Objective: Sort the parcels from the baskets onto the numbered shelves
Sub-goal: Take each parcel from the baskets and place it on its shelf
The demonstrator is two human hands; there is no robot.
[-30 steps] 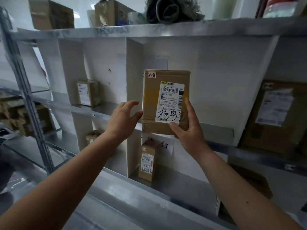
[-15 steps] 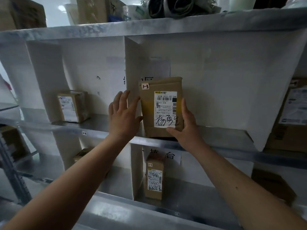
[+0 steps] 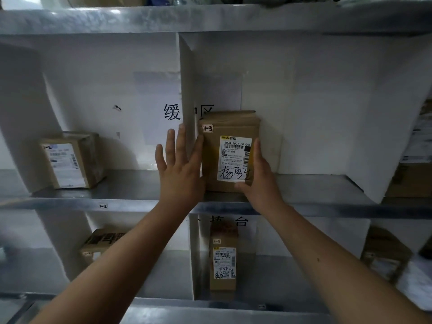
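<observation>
Parcel (image 3: 228, 152), brown cardboard box w/ white label + "1-3" tag, was held in air a sec ago, now stands upright on metal shelf (image 3: 304, 190), right of white divider (image 3: 187, 90). Placement looks nearly done. Right hand (image 3: 259, 183) grips its lower right edge; left hand (image 3: 180, 169) flat, fingers straight, at left side.

A metal shelf (image 3: 304, 187) runs across the middle of a racking unit, split into bays by a white divider (image 3: 187, 90). A brown parcel marked 1-3 (image 3: 230, 150) stands upright on it just right of the divider. In the left bay, above an edge tag reading 1-2 (image 3: 103, 206), a taped box (image 3: 71, 161) sits at an angle. On the lower shelf (image 3: 163, 302), a tall narrow parcel (image 3: 223, 260) stands right of the divider and a tilted carton (image 3: 102, 242) rests to its left.
</observation>
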